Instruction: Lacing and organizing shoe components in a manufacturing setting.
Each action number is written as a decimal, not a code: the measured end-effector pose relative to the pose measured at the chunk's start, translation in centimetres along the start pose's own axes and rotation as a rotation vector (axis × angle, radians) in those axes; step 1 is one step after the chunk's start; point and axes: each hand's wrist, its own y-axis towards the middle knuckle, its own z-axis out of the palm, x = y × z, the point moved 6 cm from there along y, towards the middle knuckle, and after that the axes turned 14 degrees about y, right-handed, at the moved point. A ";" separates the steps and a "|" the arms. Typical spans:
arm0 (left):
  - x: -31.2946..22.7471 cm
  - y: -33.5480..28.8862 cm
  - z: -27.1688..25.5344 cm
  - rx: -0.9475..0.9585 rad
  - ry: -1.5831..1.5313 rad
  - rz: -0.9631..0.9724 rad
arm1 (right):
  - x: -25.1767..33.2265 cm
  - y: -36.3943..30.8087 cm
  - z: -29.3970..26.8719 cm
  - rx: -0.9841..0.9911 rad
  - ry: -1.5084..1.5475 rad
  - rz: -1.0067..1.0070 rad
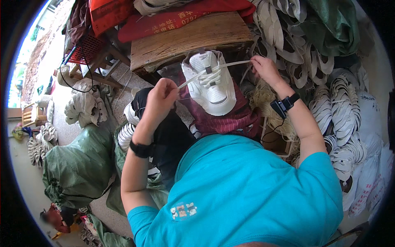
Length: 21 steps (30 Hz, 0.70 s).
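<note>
Centrally, a white mesh shoe upper (210,88) rests on a maroon striped cloth (224,125), its rounded toe toward the wearer. The left hand (161,96) pinches one end of a flat white lace (234,64) between thumb and fingers; the right hand (265,70) pinches the other, so that the lace spans the upper. Directly beyond, a brown wooden tabletop (185,39) bounds the space, with a printed red fabric bag (173,24) on it. Bundled white shoe pieces (333,109) crowd the right side, below a dark green sack (331,26). At left lie a bulging green woven sack (80,164) and a red perforated plastic basket (87,48).
</note>
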 end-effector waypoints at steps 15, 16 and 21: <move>15.0 -9.8 -16.0 -0.612 0.973 -0.036 | -20.7 -3.7 -4.7 -0.699 1.577 0.818; 16.1 -10.0 -15.4 -0.611 0.972 -0.036 | -19.4 -4.1 -4.1 -0.700 1.576 0.819; 18.0 -7.7 -12.7 -0.663 -0.149 -0.317 | -7.3 -3.3 -0.5 -0.087 1.076 0.518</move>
